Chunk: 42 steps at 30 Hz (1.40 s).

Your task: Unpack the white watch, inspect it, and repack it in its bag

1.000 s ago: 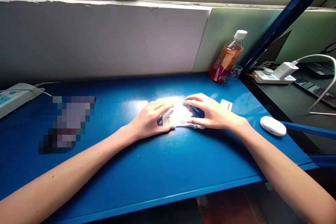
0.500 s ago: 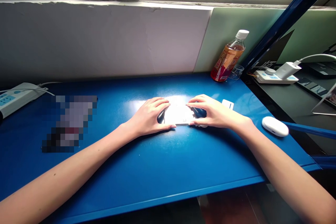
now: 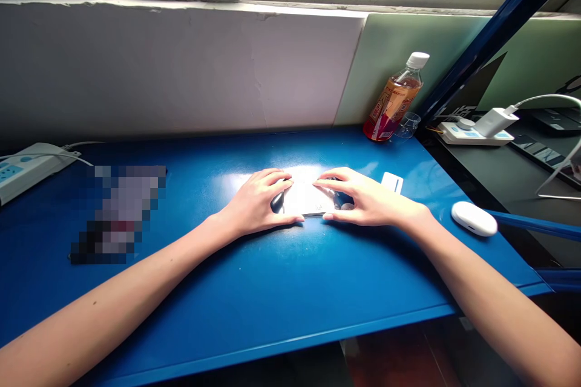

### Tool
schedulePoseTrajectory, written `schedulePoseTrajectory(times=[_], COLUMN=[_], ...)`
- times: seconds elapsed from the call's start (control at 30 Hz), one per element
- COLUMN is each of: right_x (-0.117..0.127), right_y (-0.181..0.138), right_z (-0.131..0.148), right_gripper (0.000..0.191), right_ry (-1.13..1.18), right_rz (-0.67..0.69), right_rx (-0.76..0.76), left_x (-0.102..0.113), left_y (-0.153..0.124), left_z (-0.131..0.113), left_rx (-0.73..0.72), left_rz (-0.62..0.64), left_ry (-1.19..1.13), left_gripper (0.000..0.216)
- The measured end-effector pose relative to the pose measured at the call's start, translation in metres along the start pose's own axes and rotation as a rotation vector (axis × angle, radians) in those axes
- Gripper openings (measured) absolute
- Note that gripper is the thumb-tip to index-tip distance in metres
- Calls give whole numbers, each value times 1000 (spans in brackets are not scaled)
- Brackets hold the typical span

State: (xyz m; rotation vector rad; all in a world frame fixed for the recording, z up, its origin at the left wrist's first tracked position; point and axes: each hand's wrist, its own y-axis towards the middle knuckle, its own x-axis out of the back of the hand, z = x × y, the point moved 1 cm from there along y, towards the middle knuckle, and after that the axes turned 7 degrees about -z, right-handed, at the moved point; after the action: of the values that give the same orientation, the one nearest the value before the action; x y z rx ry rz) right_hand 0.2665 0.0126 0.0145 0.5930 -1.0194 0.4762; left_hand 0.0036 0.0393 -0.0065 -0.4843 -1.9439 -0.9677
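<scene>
A thin, flat white rectangular item [image 3: 305,198] lies on the blue table [image 3: 290,290]; glare washes out its top, so its kind cannot be made out. My left hand [image 3: 261,201] grips the left side, with fingers at the far left corner and thumb along the near edge. From the other side, my right hand [image 3: 358,196] holds the right part, its fingertips over the top and its thumb at the near right corner. A small dark object shows under my left palm, and a small round thing [image 3: 347,207] is partly visible inside my right hand's curve.
A drink bottle [image 3: 394,100] leans near the wall beside a clear plastic cup [image 3: 408,126]. A white card-like piece [image 3: 391,182] and a white rounded case [image 3: 474,219] lie to the right. Leftward are a blurred-out flat object [image 3: 124,211] and a power strip [image 3: 34,168].
My right hand has shifted slightly left, its fingertips reaching further over the white item. My left hand stays in place.
</scene>
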Motion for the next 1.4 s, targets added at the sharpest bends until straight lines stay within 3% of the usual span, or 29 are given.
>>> schedulePoseTrajectory(times=[0.5, 0.8, 0.93, 1.27, 1.4], right_x=[-3, 8, 14, 2, 1], right_y=[1, -2, -5, 0, 0], right_z=[2, -3, -9, 2, 3], right_gripper=[61, 71, 62, 53, 39], right_ry=[-26, -36, -55, -55, -60], right_rz=[-26, 2, -53, -97, -122], right_rx=[18, -71, -117, -19, -5], left_x=[2, 1, -1, 0, -1], left_y=[0, -2, -1, -2, -2], left_z=[-2, -2, -1, -1, 0], left_rx=[5, -8, -21, -16, -21], left_rz=[44, 84, 77, 77, 71], left_ry=[-18, 11, 8, 13, 17], left_gripper=[84, 69, 69, 71, 71])
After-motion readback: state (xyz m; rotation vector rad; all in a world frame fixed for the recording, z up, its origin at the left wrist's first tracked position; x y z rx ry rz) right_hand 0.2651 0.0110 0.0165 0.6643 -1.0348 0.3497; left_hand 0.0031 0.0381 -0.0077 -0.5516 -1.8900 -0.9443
